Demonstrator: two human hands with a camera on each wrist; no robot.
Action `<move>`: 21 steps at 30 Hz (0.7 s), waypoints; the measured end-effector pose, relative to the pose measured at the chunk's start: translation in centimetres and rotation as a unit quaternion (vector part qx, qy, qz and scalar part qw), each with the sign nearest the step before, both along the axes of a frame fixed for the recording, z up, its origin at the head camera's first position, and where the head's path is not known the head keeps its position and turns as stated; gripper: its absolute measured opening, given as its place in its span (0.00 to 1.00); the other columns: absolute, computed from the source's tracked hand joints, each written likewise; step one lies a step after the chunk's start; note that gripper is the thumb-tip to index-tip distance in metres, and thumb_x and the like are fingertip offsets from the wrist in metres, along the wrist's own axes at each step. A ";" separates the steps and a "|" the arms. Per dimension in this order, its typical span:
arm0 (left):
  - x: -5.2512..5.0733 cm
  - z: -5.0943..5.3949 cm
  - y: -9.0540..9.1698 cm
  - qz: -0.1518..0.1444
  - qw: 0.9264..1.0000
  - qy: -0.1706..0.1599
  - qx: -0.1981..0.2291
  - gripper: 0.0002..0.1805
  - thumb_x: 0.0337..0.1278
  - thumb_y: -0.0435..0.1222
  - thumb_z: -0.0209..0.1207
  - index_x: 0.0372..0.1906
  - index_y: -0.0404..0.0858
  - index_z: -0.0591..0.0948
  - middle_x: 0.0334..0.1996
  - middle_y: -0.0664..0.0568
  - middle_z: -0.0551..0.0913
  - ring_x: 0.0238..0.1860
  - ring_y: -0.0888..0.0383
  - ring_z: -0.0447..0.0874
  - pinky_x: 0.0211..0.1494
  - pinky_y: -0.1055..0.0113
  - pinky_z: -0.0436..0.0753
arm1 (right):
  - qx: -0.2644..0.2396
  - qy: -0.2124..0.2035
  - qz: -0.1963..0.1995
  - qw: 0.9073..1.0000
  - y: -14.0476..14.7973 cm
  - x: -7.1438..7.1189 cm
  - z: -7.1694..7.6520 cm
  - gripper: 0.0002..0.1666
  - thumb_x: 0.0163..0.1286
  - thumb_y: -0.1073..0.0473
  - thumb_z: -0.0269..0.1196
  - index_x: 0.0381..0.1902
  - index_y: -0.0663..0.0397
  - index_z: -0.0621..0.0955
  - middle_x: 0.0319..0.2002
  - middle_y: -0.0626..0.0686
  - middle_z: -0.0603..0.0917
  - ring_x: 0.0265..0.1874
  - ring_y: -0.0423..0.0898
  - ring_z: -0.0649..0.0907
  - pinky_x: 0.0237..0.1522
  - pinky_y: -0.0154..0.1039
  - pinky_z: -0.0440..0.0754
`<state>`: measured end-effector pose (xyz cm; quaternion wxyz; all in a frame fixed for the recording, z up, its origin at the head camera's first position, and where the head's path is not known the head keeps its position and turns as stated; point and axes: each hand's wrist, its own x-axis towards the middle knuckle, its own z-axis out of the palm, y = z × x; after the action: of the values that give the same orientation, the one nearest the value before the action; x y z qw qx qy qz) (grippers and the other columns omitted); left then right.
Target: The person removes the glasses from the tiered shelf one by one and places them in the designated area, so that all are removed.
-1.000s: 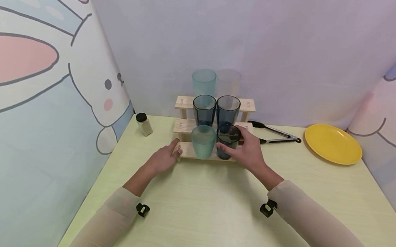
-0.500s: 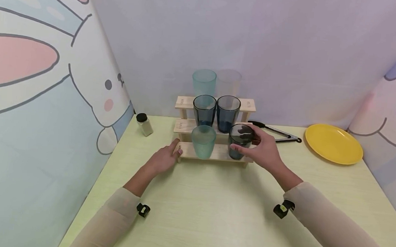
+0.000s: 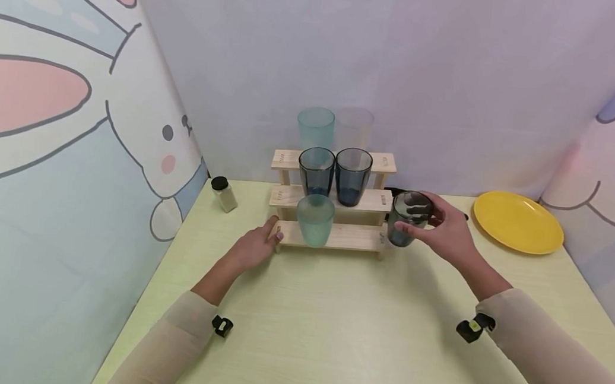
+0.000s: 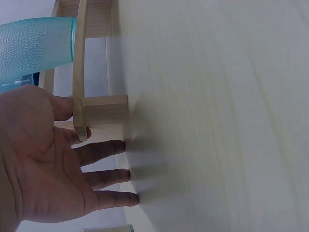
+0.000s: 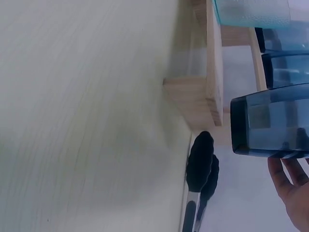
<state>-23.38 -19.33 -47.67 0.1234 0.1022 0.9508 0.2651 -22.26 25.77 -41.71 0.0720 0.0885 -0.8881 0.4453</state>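
Note:
My right hand (image 3: 446, 228) grips a dark smoky-blue tumbler (image 3: 402, 234), just off the right end of a three-tier wooden rack (image 3: 355, 237). In the right wrist view, the tumbler (image 5: 275, 123) is held above the table, beyond the end of the plank. At the rack's left end, my left hand (image 3: 252, 247) pinches the lowest plank between thumb and index finger. Its other fingers (image 4: 104, 179) stretch down to the table in the left wrist view. A frosted teal tumbler (image 3: 315, 222) stands on the lowest tier.
Two dark blue tumblers (image 3: 352, 180) stand on the middle tier. A teal tumbler (image 3: 315, 127) and a clear one (image 3: 354, 130) are on top. Black-tipped tongs (image 5: 199, 164) lie right of the rack, near a yellow plate (image 3: 519, 224). A black-capped jar (image 3: 224, 195) stands left.
My right hand has carried the dark tumbler rightward from beside the teal one on the lowest tier, past the rack's right end. The left hand has kept its place.

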 end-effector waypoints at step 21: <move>0.1 0.3 0.2 0.005 1.000 -0.007 0.001 0.38 0.92 0.55 0.40 0.91 0.40 0.52 0.78 0.27 0.73 0.81 0.30 0.71 0.81 0.33 0.70 | -0.015 -0.065 -0.034 0.997 3.8 -1.1 -4.1 0.56 0.68 0.39 0.81 0.85 0.50 0.69 0.72 0.64 0.81 0.65 0.60 0.84 0.41 0.20 0.81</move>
<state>-23.24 -19.17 -47.32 0.1288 0.0956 0.9500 0.2678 -23.41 29.57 -45.83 0.0303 0.0280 -0.8868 0.4602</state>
